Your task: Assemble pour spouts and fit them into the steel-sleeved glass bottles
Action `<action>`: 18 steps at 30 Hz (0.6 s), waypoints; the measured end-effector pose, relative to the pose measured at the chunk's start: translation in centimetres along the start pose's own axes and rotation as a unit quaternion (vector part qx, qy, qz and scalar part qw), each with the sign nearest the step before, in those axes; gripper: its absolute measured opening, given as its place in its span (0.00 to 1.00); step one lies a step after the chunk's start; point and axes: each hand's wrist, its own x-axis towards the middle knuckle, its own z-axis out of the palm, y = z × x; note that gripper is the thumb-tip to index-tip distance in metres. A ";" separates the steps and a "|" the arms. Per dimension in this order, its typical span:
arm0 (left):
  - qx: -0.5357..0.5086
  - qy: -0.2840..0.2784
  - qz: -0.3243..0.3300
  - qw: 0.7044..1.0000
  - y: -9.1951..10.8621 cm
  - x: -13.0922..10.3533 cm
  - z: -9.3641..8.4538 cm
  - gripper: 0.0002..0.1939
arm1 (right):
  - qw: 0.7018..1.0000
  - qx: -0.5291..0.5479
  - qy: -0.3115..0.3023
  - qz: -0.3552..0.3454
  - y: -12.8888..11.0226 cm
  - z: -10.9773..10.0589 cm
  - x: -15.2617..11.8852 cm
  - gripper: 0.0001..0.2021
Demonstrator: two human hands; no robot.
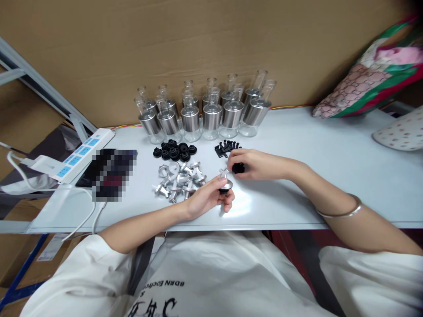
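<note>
Near the table's front edge, my left hand (210,196) holds a silver metal fitting (226,185) with a black ring on its underside and its narrow stem upward. My right hand (246,164) is just to the right, its fingers curled over small black parts (238,167); whether it grips one is hidden. Behind it lie several thin black pieces (228,148). A pile of silver fittings (180,179) lies left of my left hand, with a cluster of black stoppers (174,151) behind it.
Two rows of glass bottles with metal sleeves (212,115) stand at the back of the grey table (330,167). A power strip (85,154), a phone (114,174) and white cables are on the left. A patterned bag (357,88) and a spotted white object (401,131) are at right.
</note>
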 end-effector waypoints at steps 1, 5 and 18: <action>-0.001 -0.001 0.000 1.000 0.0 0.0 0.0 0.20 | 1.000 0.009 -0.002 0.005 -0.1 -0.1 -0.1 0.12; 0.000 -0.001 -0.001 1.000 0.0 0.0 0.0 0.21 | 0.999 0.024 -0.015 0.030 -0.3 -0.5 -0.4 0.21; 0.004 -0.001 -0.004 1.000 0.2 -0.1 0.1 0.20 | 0.999 0.012 -0.018 0.029 0.3 -0.5 -0.3 0.13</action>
